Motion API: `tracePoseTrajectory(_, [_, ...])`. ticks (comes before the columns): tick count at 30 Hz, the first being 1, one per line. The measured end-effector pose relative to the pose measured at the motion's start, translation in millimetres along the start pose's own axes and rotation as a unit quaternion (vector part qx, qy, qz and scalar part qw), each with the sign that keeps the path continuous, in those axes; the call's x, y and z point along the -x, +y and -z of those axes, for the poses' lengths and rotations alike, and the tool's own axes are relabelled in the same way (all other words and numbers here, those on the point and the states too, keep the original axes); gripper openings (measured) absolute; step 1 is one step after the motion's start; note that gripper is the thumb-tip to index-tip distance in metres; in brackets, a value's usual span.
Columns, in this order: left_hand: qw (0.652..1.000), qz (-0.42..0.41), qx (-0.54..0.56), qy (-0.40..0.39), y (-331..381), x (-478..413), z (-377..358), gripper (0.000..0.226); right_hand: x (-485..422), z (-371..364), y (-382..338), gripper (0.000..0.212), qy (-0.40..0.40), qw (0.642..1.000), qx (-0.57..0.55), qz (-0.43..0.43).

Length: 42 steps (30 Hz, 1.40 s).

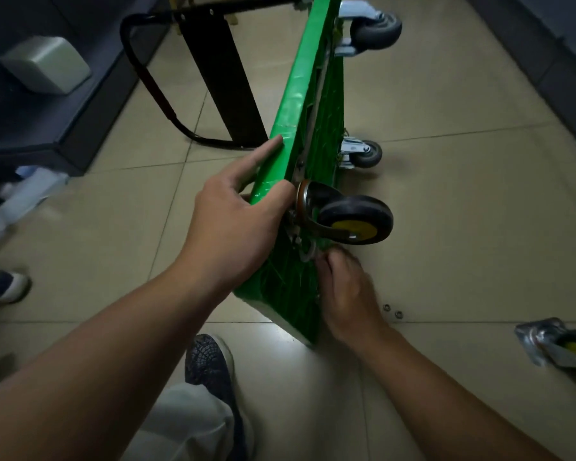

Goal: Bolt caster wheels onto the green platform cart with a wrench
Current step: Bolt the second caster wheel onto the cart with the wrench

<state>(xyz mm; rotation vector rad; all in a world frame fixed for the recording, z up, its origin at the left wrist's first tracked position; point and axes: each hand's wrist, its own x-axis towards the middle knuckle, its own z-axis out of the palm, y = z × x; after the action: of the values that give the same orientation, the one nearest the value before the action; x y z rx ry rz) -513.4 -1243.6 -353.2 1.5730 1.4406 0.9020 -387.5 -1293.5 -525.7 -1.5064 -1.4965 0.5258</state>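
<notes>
Fastening stage, judged partway through.
Left hand grasps the top edge of the green platform cart, which lies tipped on the floor. Right hand curls beneath the yellow-hub caster; what it holds cannot be told. Next move likely calls for the nuts, then the loose caster.

Green cart on edge, yellow-hub caster at near corner, 2nd caster loose to rt.

Before us the platform cart stands on edge, handle to its left, mounted casters jutting right. On the floor to its right, nuts lie between it and a loose caster.
</notes>
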Motion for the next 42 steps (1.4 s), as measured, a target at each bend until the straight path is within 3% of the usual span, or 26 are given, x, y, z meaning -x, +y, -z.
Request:
tracePoseTrajectory(10, [1.000,0.000,-0.003,0.024,3,0,-3,0.052,-14,-11,13,0.048,-0.111,0.994,0.012,0.009])
tracePoseTrajectory(16, [1.000,0.004,-0.007,0.018,5,1,-5,0.051,-2,2,-10,0.037,-0.139,0.988,0.022,-0.061])
tracePoseTrajectory(19, [1.000,0.005,-0.013,0.017,5,1,-4,0.050,-1,15,-37,0.044,-0.154,0.975,-0.052,-0.153])
tracePoseTrajectory(22, [1.000,0.007,-0.018,0.020,8,4,-3,0.056,-2,25,-72,0.061,-0.170,0.938,-0.139,-0.267])
tracePoseTrajectory(26, [1.000,0.002,-0.025,0.018,10,6,-2,0.061,-16,33,-102,0.063,-0.213,0.811,-0.349,-0.419])
tracePoseTrajectory(30, [1.000,0.001,-0.023,0.009,11,8,-2,0.056,-10,43,-104,0.060,-0.238,0.784,-0.361,-0.446])
tracePoseTrajectory(32, [1.000,0.000,-0.019,0.007,11,8,-2,0.055,6,40,-91,0.059,-0.248,0.796,-0.323,-0.447])
tracePoseTrajectory(36, [1.000,0.000,-0.004,0.004,9,6,-3,0.054,41,28,-37,0.054,-0.199,0.934,-0.084,-0.284])
tracePoseTrajectory(39, [1.000,0.001,0.005,-0.002,7,5,-3,0.052,43,25,-11,0.031,-0.116,0.969,-0.073,-0.207])
tracePoseTrajectory(42, [1.000,0.005,0.012,0.004,6,3,-4,0.051,24,17,0,0.034,-0.059,0.990,-0.055,-0.112])
